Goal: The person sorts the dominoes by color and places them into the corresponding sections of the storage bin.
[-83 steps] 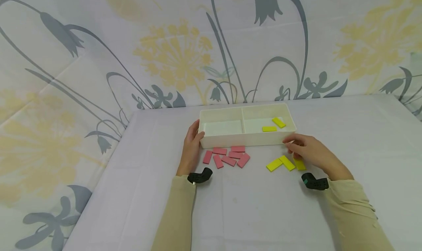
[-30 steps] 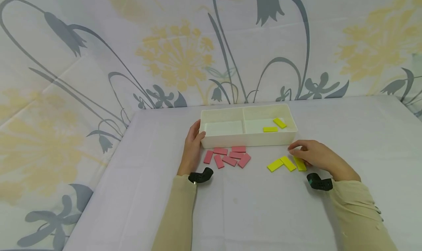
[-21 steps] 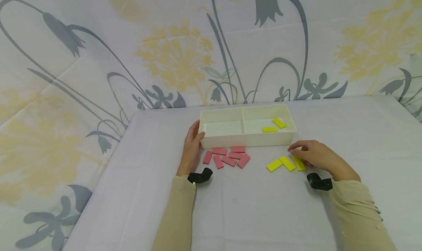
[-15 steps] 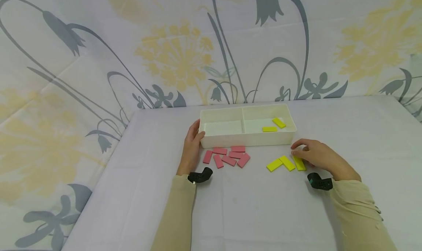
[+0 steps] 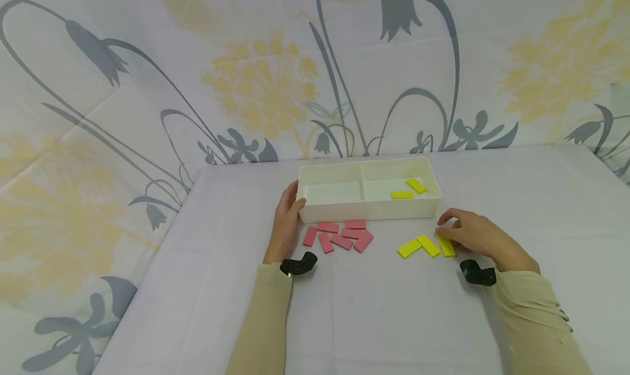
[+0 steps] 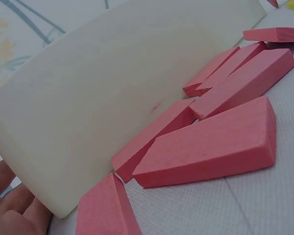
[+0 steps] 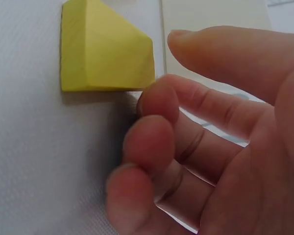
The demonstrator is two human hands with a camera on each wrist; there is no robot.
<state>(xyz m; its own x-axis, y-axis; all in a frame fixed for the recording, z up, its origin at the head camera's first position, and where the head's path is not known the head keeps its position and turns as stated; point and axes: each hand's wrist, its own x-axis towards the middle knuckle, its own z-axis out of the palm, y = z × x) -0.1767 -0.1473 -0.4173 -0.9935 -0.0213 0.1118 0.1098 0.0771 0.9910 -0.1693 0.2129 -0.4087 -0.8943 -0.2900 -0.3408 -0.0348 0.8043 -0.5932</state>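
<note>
Head view: right grip (image 5: 476,235) (loosely curled) beside a yellow block (image 5: 447,246)

room type unclear; a white-covered tabletop (image 5: 384,315) meets a flower-patterned backdrop (image 5: 295,74)

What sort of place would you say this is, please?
Probably an indoor tabletop recording setup: there is a white-covered table, a flower-patterned backdrop behind it, and black wrist-worn devices.

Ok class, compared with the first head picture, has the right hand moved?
Yes: the right hand has shifted rightward and slightly down the picture, away from the white tray.
</note>
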